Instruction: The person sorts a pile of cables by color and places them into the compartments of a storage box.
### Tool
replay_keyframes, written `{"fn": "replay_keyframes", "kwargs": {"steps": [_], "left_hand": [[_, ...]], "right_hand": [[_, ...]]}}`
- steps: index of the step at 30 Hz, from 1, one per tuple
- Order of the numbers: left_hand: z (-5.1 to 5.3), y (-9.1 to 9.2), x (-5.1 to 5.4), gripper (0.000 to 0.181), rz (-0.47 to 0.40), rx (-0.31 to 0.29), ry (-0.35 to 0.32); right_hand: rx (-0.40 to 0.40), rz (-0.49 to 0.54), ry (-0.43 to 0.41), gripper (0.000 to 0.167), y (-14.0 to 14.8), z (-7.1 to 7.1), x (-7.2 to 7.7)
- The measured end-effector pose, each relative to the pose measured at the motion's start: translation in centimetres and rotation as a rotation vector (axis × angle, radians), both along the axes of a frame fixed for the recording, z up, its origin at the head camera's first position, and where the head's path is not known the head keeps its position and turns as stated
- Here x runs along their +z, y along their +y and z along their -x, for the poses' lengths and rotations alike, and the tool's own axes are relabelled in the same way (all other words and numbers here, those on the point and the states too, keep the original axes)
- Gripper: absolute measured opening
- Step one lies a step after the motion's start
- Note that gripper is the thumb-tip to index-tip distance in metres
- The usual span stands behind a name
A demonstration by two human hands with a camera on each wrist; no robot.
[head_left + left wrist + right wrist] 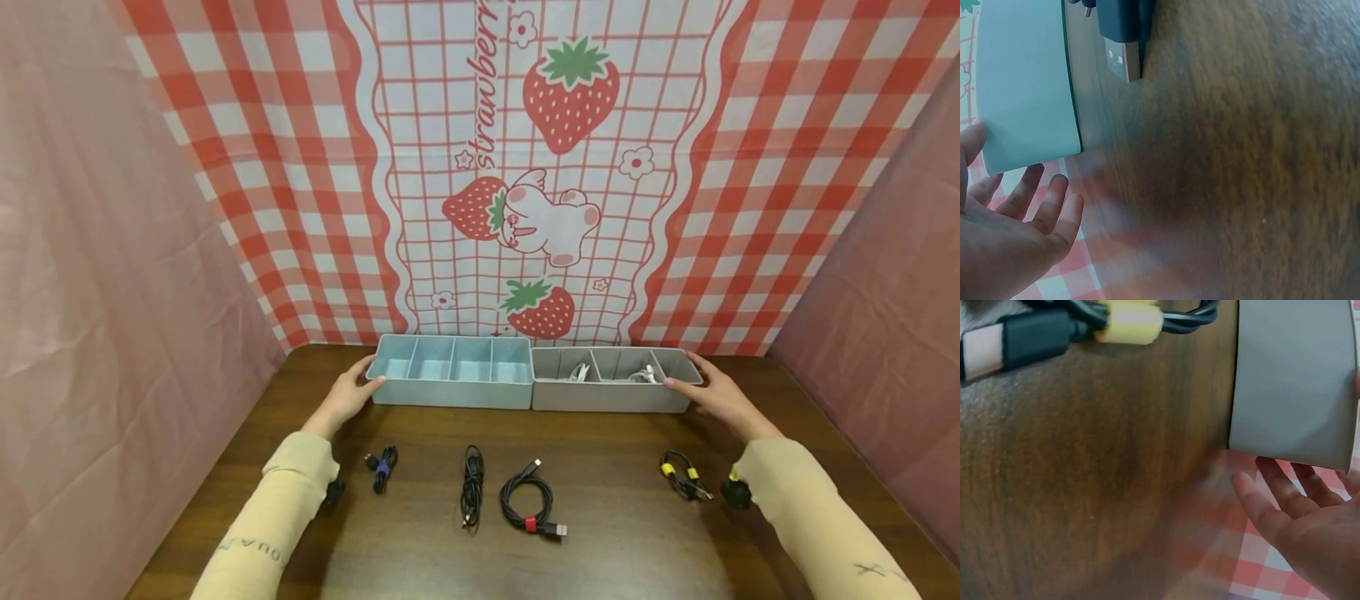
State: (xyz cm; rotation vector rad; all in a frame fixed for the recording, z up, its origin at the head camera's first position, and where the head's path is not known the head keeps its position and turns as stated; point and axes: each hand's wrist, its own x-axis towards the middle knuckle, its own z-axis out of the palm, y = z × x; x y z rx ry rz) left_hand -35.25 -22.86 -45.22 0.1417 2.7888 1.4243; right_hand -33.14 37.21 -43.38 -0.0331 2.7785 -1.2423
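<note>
In the head view, my left hand (347, 397) touches the left end of a light blue divided box (450, 394), thumb at its front rim. My right hand (722, 398) touches the right end of a grey divided box (609, 398), thumb on the front rim. The boxes stand end to end. White cables (643, 375) lie inside the grey one; the blue one's compartments look empty. The left wrist view shows spread, slightly bent fingers (1051, 203) against the blue end wall. Similar fingers (1282, 490) lie along the grey box's end in the right wrist view.
On the wooden table (600, 558), in front of the boxes, lie a black cable with a purple tie (382, 468), a bundled black cable (472, 487), a coiled one with a red tie (531, 523) and one with yellow ties (681, 477). A checked cloth (330, 208) hangs behind.
</note>
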Motion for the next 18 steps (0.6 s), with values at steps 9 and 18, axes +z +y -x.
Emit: {"fn": "replay_keyframes", "kwargs": {"steps": [9, 18], "left_hand": [[0.1, 0.4, 0.3, 0.059, 0.069, -0.017, 0.024], [-0.8, 0.5, 1.5, 0.066, 0.258, -0.007, 0.042]], "right_hand": [[-0.010, 0.014, -0.047, 0.094, 0.1, -0.2, 0.1], [-0.021, 0.082, -0.052, 0.094, -0.2, -0.5, 0.0]]}}
